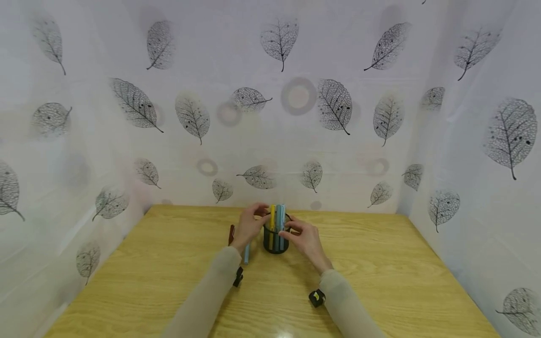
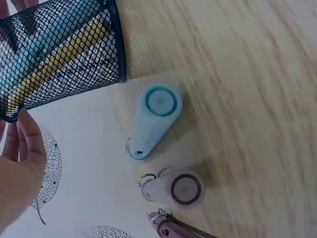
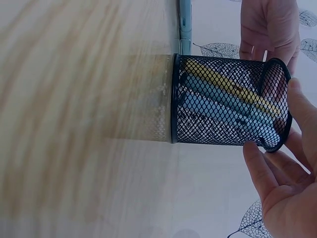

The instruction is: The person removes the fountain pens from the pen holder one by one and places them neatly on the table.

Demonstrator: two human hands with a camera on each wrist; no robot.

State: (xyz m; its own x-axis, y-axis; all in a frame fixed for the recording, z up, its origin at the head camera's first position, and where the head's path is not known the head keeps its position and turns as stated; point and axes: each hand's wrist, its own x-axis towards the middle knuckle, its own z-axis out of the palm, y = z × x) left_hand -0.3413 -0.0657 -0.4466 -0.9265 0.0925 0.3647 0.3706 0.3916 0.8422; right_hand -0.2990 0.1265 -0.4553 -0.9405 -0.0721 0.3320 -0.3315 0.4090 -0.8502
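A black mesh pen cup stands upright mid-table with a yellow pen and blue pens in it. My left hand curls round the cup's left rim, its fingertips against the mesh. From the other side my right hand grips the rim, with its fingers curled on it. Through the mesh the pens show slanted. My left hand is behind the cup in the right wrist view.
Left of the cup lie a light blue pen, a pale pen with a dark end and a dark red pen. Leaf-print cloth walls close in the wooden table on three sides.
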